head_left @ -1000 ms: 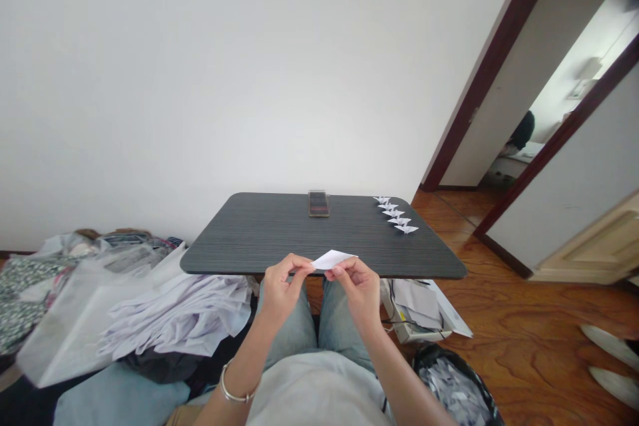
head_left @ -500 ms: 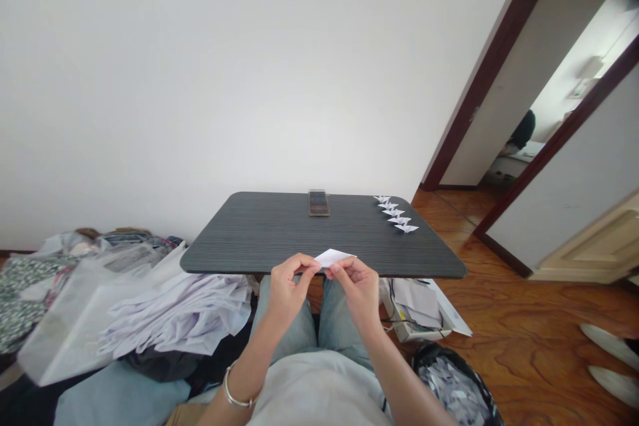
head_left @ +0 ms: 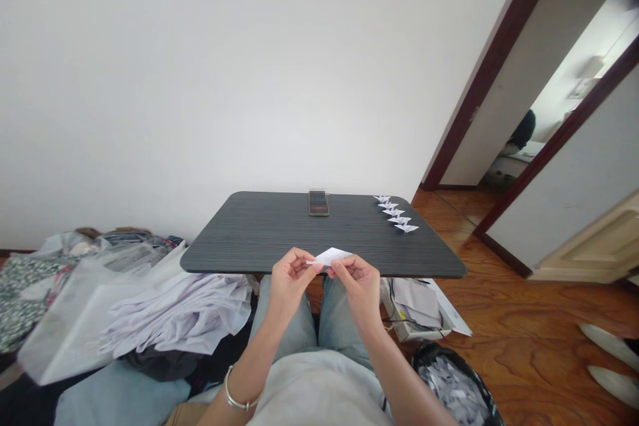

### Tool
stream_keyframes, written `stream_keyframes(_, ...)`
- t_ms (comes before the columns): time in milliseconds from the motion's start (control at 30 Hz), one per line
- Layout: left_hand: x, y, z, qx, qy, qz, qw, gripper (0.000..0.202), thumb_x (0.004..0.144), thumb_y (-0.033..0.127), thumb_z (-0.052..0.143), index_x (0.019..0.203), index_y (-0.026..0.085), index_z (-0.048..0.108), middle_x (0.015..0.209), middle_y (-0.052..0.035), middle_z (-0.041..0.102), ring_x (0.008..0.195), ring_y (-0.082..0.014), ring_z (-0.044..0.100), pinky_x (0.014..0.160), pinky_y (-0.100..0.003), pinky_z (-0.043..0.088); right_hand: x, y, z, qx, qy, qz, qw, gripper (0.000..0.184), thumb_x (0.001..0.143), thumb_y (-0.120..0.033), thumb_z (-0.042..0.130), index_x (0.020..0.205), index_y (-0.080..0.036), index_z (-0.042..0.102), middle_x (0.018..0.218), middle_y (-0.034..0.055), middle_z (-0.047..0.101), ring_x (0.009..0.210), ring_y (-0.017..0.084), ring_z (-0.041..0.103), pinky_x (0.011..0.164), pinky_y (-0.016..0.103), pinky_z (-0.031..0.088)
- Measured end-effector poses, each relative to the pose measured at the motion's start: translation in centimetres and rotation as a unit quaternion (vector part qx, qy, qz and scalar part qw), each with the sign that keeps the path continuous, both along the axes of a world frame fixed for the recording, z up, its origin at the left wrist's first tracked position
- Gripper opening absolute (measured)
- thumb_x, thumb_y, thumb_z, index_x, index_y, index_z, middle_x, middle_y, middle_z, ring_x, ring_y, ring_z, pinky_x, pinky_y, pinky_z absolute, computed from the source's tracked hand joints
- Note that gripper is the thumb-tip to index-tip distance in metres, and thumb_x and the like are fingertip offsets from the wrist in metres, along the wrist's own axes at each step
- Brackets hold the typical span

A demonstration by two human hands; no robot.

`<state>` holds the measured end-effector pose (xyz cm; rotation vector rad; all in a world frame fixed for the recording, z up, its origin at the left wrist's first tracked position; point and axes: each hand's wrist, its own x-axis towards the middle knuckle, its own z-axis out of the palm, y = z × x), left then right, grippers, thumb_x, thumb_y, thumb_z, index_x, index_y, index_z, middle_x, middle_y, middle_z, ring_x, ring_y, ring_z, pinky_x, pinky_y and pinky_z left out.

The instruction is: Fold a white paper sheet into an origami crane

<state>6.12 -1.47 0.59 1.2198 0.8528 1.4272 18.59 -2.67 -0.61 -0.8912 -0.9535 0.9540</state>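
My left hand (head_left: 292,283) and my right hand (head_left: 358,287) are raised close together above my lap, each partly closed, not open flat. Between them they pinch a small folded white paper (head_left: 330,256), a pointed shape: the left thumb and fingertips grip its left end, the right thumb and fingertips its right end. The hands stay just apart, joined only through the paper. It is held at the near edge of a dark grey wood-grain worktop (head_left: 239,247), and I cannot tell whether it touches the surface. Toward the far right of the worktop, a row of five small white origami cranes (head_left: 394,214) runs in a slanting line. At the far edge, near the middle, lies a dark rectangular object (head_left: 318,202), possibly a phone. A silver bangle (head_left: 235,389) circles my left wrist. To my left is a heap of white fabric and plastic (head_left: 177,313). To my right, a black bag of paper scraps (head_left: 452,386) sits on the wooden floor (head_left: 524,319).
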Motion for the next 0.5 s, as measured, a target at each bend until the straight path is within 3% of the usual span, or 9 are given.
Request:
stream_keyframes(133, 0.02, -0.02, 0.05, 0.008, -0.019, 0.008, 1.0, 0.015, 0.071, 0.027, 0.069, 0.071, 0.015, 0.059, 0.064, 0.0018, 0.063, 0.064, -0.0119, 0.063, 0.069, -0.024, 0.051, 0.02, 0.02, 0.05, 0.0, -0.003, 0.0, 1.0, 0.014, 0.069, -0.027, 0.07, 0.06, -0.017, 0.064, 0.054, 0.0001, 0.066, 0.052, 0.014, 0.06, 0.056, 0.025, 0.048)
stream_keyframes(500, 0.2, -0.12, 0.37, -0.013, 0.0, 0.053, 0.999, 0.019, 0.067, 0.028, 0.071, 0.065, 0.015, 0.057, 0.061, 0.0004, 0.065, 0.062, -0.015, 0.066, 0.066, -0.027, 0.054, 0.0, 0.07, 0.11, -0.004, -0.004, -0.004, 1.0, 0.016, 0.069, -0.029, 0.07, 0.061, -0.017, 0.065, 0.055, 0.0009, 0.067, 0.052, 0.015, 0.061, 0.056, 0.027, 0.049)
